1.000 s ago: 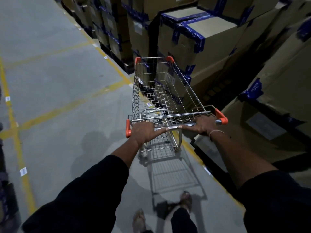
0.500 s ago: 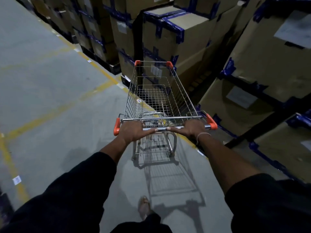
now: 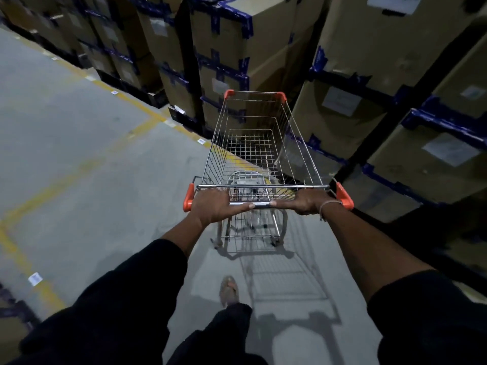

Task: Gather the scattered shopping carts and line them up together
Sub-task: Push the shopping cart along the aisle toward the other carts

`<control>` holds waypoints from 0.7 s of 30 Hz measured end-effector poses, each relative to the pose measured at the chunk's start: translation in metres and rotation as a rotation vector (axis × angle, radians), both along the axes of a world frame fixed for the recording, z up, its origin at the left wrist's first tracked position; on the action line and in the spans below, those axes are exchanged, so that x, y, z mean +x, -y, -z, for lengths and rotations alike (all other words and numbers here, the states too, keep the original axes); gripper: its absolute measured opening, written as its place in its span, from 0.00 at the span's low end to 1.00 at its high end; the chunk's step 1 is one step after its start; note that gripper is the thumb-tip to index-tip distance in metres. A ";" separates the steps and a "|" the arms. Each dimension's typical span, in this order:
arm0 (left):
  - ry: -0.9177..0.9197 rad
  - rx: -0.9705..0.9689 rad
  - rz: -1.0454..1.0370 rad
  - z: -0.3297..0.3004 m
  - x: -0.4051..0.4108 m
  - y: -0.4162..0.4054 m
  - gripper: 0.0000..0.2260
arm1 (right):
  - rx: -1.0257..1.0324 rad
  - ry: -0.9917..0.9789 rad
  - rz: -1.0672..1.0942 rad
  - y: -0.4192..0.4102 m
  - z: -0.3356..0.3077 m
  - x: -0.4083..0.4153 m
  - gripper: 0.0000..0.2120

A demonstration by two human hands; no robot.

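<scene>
Since the earlier frame, cart (image 3: pixel 259 156) has swung right toward the stacked boxes (image 3: pixel 347 119). Left hand (image 3: pixel 212 209) and right hand (image 3: pixel 307 204) grip its handle. Front corner appears close to the boxes; continued turning risks a strike.

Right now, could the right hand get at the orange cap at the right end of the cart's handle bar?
Probably yes. The right hand grips the handle bar just inboard of the orange cap; nothing lies between them, so a short slide outward along the bar should reach it.
</scene>
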State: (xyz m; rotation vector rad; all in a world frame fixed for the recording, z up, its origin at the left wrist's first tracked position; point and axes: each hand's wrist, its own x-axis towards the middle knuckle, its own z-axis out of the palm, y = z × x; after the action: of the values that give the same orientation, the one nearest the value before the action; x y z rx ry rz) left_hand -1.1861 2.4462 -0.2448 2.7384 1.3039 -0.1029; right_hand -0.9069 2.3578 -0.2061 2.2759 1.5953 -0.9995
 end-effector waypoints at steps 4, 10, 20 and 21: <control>-0.021 -0.039 0.101 -0.003 0.002 0.029 0.39 | -0.036 -0.068 0.105 0.056 -0.003 -0.009 0.41; -0.045 -0.076 0.277 -0.005 0.004 0.044 0.44 | -0.083 -0.132 0.306 0.121 0.007 -0.027 0.43; -0.093 -0.095 0.573 -0.004 0.019 0.045 0.47 | -0.125 -0.309 0.612 0.196 0.009 -0.080 0.41; -0.097 -0.089 0.608 -0.003 0.021 0.047 0.47 | -0.119 -0.318 0.641 0.204 0.010 -0.086 0.40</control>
State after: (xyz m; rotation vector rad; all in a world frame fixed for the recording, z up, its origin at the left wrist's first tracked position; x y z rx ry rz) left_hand -1.1647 2.3992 -0.2417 2.9733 0.4244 -0.3335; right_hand -0.9932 2.1542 -0.2160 2.7002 0.8380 -1.6137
